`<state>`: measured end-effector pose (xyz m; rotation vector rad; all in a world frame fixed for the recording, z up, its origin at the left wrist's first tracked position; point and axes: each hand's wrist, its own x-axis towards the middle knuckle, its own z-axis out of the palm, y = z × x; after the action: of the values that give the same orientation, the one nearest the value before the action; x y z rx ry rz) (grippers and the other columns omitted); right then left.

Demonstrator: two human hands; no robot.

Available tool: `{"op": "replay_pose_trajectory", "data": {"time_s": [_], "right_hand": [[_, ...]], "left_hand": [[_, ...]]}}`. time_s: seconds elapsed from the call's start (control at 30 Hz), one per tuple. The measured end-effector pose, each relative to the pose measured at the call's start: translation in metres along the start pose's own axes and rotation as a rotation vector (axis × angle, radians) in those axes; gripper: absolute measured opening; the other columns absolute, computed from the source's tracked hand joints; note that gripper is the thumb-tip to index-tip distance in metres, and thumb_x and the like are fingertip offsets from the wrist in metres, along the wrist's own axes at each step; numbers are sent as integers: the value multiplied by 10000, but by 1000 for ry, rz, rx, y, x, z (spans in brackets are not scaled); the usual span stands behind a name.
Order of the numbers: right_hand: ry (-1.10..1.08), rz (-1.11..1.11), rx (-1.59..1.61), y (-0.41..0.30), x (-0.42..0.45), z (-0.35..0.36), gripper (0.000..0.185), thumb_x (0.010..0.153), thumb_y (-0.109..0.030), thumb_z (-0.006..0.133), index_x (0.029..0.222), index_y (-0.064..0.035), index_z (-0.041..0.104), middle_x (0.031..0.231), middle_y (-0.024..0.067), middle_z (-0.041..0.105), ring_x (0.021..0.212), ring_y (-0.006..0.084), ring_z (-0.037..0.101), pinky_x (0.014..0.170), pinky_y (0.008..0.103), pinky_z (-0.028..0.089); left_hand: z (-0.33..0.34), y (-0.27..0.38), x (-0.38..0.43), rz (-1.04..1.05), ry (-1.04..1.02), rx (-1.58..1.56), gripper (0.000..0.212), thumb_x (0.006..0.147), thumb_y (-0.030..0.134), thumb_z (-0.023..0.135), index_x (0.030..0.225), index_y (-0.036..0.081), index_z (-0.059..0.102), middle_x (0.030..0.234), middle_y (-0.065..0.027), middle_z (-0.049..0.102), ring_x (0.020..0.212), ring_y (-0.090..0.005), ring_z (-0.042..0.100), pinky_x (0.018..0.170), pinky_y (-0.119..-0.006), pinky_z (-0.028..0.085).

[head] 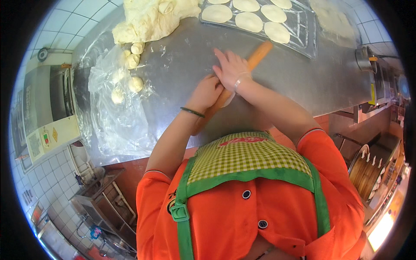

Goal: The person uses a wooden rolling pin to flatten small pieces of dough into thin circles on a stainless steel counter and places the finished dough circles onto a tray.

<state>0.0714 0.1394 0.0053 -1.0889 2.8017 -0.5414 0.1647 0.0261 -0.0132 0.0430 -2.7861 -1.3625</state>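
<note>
A wooden rolling pin (260, 55) lies slantwise over the steel worktop, with a bit of flattened dough (229, 99) partly visible beneath it. My left hand (207, 92) is on the pin's nearer part, its fingers curled and partly hidden. Across the pin farther up rests my right hand (231, 66), palm down with its fingers spread. Small dough balls (135, 84) sit at the left, some on a clear plastic sheet (120, 130). Behind them is a large mass of dough (152, 22). Flat dough rounds (249, 21) lie on a tray at the top.
The steel worktop (175, 65) bears patches of flour. The clear tray (302, 48) stands at its far right, near a metal container (364, 60). A machine with green and red buttons (48, 136) is at the left. Round wooden trays (365, 175) stand at the lower right.
</note>
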Motion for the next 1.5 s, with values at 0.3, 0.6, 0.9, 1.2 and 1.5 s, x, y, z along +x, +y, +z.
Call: {"op": "replay_pose_trajectory", "data": {"time_s": [0.3,0.6,0.9,1.2,1.5], "right_hand": [[34,-167,-202,38,-108,-2,593,861,-372,556,1384,-138,398,1311,154,465,1226,288,432,1034,470,299],[22,-57,-50,-21,-9,14,592,877,-386,530,1393,-134,387,1168,139,515,1071,284,506,909,419,367],[78,-149,-218,38,-126,7,663,842,-402,574,1407,-121,371,1312,160,474,1209,306,444,1035,489,294],[-95,64,13,-34,11,10,579,918,-372,470,1423,-123,336,1124,132,524,1044,288,516,902,450,375],[63,-208,-113,38,-114,1,623,850,-348,568,1386,-92,382,1321,183,456,1255,330,398,1066,474,267]], "left_hand": [[10,-14,-62,-508,129,-420,292,890,133,547,1149,-2,547,1001,-145,640,909,-229,621,778,-346,491],[-6,4,-34,-173,67,136,278,863,146,545,1098,2,574,983,-237,616,883,-385,595,775,-402,477],[-1,-3,-65,-534,116,-394,263,814,135,573,1007,-43,592,897,-151,652,830,-255,629,720,-383,479],[-6,-7,-36,-376,92,-95,200,807,140,565,891,-38,604,870,-261,615,801,-423,574,716,-426,464],[-3,-27,-55,-512,138,-539,236,833,99,574,1023,-32,619,915,-79,655,832,-141,604,709,-303,475]]}}
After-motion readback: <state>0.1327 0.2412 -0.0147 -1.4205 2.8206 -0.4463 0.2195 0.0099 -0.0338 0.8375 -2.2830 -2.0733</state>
